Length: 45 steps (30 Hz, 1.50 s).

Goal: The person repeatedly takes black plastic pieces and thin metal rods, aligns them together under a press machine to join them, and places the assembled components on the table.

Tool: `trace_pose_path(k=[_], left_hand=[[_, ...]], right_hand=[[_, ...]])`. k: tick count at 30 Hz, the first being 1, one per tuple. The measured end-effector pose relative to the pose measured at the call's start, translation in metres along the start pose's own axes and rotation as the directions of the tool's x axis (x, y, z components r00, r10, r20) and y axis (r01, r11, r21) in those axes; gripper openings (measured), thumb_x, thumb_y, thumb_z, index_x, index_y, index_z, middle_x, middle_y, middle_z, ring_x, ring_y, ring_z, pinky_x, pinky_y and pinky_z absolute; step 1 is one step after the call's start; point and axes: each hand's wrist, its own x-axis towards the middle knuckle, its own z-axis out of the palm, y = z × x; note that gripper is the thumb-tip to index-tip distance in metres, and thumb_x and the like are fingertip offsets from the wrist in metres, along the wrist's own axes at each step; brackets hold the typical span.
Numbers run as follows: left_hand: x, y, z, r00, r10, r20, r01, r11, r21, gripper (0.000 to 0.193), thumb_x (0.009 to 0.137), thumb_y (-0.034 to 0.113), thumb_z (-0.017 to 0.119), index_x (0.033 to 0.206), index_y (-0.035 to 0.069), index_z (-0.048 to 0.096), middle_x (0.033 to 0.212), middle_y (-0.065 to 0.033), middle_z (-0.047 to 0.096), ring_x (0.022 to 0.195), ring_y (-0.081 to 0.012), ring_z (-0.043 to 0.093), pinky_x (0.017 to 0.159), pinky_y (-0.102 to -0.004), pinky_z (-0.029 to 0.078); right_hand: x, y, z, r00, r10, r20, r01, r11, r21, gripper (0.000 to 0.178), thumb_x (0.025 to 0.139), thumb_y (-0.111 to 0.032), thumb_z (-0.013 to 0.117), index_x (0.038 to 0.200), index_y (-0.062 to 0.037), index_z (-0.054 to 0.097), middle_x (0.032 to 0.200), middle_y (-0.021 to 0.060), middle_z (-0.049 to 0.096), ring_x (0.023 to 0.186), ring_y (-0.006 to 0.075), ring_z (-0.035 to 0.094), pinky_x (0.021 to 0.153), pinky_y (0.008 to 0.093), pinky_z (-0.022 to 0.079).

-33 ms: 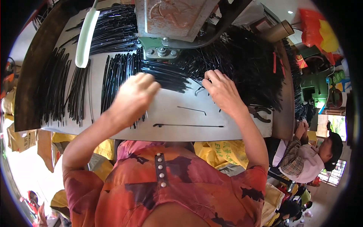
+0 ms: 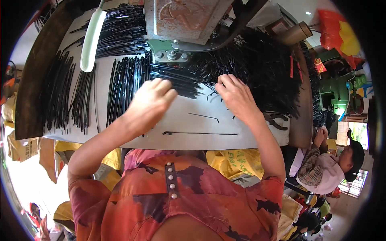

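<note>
My left hand is closed, knuckles up, over the near ends of a row of thin black rods; whatever its fingers hold is hidden beneath them. My right hand has its fingers curled together at the edge of a large tangled heap of black rods. The fingertips are turned away, so their grip cannot be made out. A rod with a hooked end shows just left of them. Between my hands lies a flat bundle of rods. Closer to me are a short bent rod and a longer rod.
A metal machine head with a green bolted base stands over the table's far middle. A white-green handle hangs at the left. Dark-handled pliers lie at the right. Another person sits beyond the table's right side.
My left hand has shifted slightly to the right, toward the flat bundle. The right hand stays at the heap's edge.
</note>
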Motion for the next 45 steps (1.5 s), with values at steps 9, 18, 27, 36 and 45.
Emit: trace_pose_path(k=[9, 18, 27, 36, 45], left_hand=[[0.008, -0.011, 0.035, 0.998, 0.054, 0.018, -0.055, 0.996, 0.072, 0.013, 0.066, 0.006, 0.051, 0.078, 0.002, 0.051, 0.077, -0.0086, 0.042, 0.075, -0.0226, 0.044, 0.067, -0.0315, 0.037], [0.017, -0.021, 0.017, 0.888, -0.46, -0.012, 0.367, 0.723, -0.586, 0.007, 0.073, 0.002, 0.055, 0.076, -0.003, 0.049, 0.066, -0.0083, 0.05, 0.057, -0.0136, 0.052, 0.052, -0.025, 0.041], [0.02, -0.046, 0.02, 0.822, -0.482, -0.304, 0.345, 0.845, -0.409, 0.008, 0.076, 0.002, 0.051, 0.083, -0.001, 0.051, 0.072, -0.0126, 0.051, 0.063, -0.0256, 0.05, 0.059, -0.0308, 0.04], [0.025, -0.05, 0.003, 0.856, -0.289, -0.428, 0.36, 0.928, 0.096, 0.011, 0.068, 0.002, 0.057, 0.078, 0.005, 0.058, 0.064, -0.0105, 0.044, 0.062, -0.0265, 0.047, 0.054, -0.0354, 0.039], [0.015, -0.035, 0.003, 0.732, -0.677, 0.07, 0.433, 0.383, -0.816, 0.013, 0.079, 0.002, 0.052, 0.09, -0.001, 0.056, 0.068, -0.0035, 0.054, 0.055, -0.008, 0.052, 0.05, -0.0191, 0.042]], right_hand=[[0.006, 0.006, 0.006, 0.839, 0.531, -0.123, -0.267, 0.597, 0.756, 0.007, 0.078, -0.006, 0.053, 0.08, 0.0008, 0.054, 0.07, 0.0063, 0.055, 0.058, 0.0129, 0.055, 0.052, 0.0243, 0.045], [0.044, -0.004, 0.008, 0.719, 0.645, 0.26, -0.086, -0.289, 0.954, 0.009, 0.081, -0.007, 0.053, 0.085, 0.0009, 0.054, 0.076, 0.0073, 0.056, 0.065, 0.0137, 0.057, 0.058, 0.0243, 0.048], [0.083, -0.036, 0.024, 0.7, 0.626, 0.344, 0.135, -0.588, 0.797, 0.006, 0.081, 0.0, 0.049, 0.085, 0.0044, 0.051, 0.088, 0.0154, 0.056, 0.082, 0.026, 0.058, 0.075, 0.0372, 0.05], [0.086, -0.039, 0.031, 0.648, 0.647, 0.403, 0.196, -0.653, 0.732, 0.003, 0.078, 0.004, 0.05, 0.08, 0.0029, 0.05, 0.083, 0.0153, 0.057, 0.079, 0.0252, 0.059, 0.073, 0.0361, 0.051], [0.088, -0.043, 0.032, 0.659, 0.662, 0.357, 0.215, -0.621, 0.753, 0.008, 0.079, 0.003, 0.05, 0.085, 0.0053, 0.048, 0.083, 0.0153, 0.056, 0.079, 0.0233, 0.059, 0.073, 0.0324, 0.051]])
